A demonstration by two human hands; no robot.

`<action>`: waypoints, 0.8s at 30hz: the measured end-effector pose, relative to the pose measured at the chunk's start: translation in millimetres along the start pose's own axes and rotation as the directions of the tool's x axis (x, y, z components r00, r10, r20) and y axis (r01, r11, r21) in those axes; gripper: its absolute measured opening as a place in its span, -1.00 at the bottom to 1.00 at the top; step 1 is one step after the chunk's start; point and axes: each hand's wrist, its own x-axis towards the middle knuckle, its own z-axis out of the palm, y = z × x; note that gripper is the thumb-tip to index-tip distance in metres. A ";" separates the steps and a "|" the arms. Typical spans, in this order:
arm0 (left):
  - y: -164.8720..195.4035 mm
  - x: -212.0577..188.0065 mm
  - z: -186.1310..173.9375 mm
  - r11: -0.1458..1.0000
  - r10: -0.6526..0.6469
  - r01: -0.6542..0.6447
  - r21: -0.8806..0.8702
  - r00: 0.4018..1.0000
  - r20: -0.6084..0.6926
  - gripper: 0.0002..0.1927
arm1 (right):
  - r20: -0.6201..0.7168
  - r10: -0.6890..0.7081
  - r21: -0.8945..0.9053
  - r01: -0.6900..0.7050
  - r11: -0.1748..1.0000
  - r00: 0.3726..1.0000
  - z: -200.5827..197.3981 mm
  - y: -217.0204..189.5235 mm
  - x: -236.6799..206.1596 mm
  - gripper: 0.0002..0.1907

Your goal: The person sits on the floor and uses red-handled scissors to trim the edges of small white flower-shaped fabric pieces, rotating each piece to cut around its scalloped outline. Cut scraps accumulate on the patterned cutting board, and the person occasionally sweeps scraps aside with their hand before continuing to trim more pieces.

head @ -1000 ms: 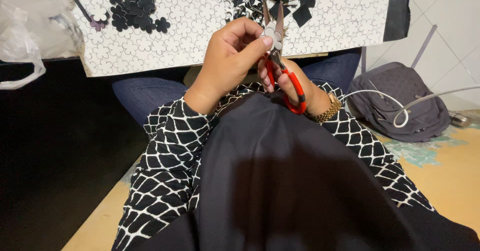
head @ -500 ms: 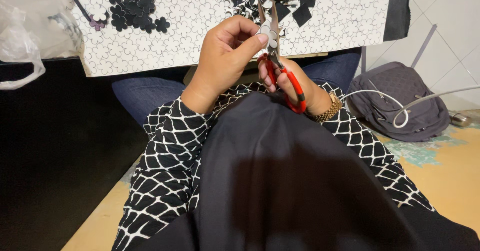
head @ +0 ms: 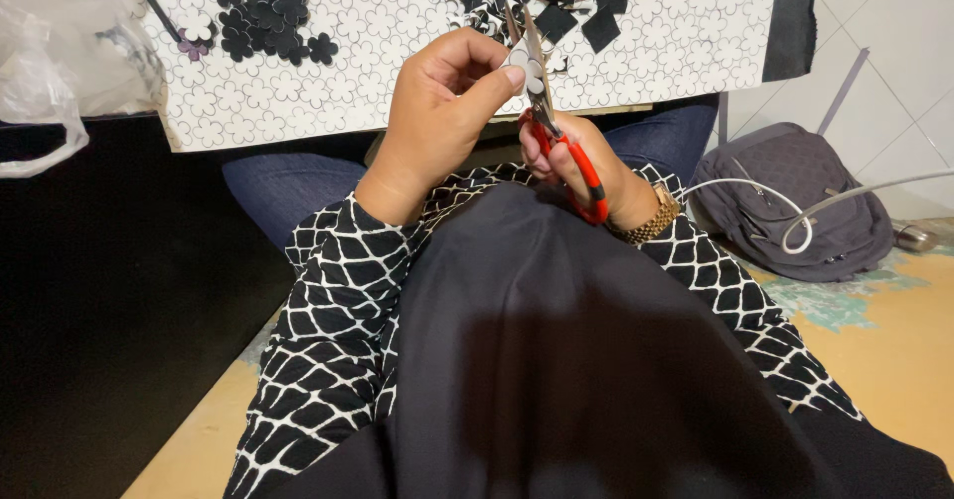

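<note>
between left hand (head: 437, 111) fingertips: flower cutout (head: 524, 62), scissors (head: 556, 136) cutting.

A: Which materials show near the right hand (head: 581, 161)?
B: Scissors (head: 552, 126) with glossy red plastic handles and dull metal blades; a shiny gold metal watch band (head: 651, 223).

A: And elsewhere?
B: The flower piece (head: 525, 62) looks matt, like paper or felt. The patterned sheet (head: 397, 32) is matt; the bag (head: 50, 72) is crinkled clear plastic; the backpack (head: 795, 196) is quilted grey cloth.
</note>
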 end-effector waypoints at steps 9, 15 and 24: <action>2.6 0.2 -4.5 1.000 -0.012 0.012 0.022 1.000 -0.009 -0.95 | 0.018 0.026 -0.015 -0.025 1.000 1.000 -3.9 2.7 -0.9 -0.32; 2.1 -0.9 -7.3 0.996 0.010 -0.008 0.084 1.000 -0.018 -0.95 | 0.011 0.038 -0.048 -0.038 0.998 0.999 -5.0 3.5 -0.7 -0.34; 2.2 -0.2 -9.1 1.000 -0.004 0.004 0.019 1.000 -0.012 -0.95 | 0.005 -0.007 -0.050 0.007 0.999 1.000 -6.4 8.1 -0.6 -0.40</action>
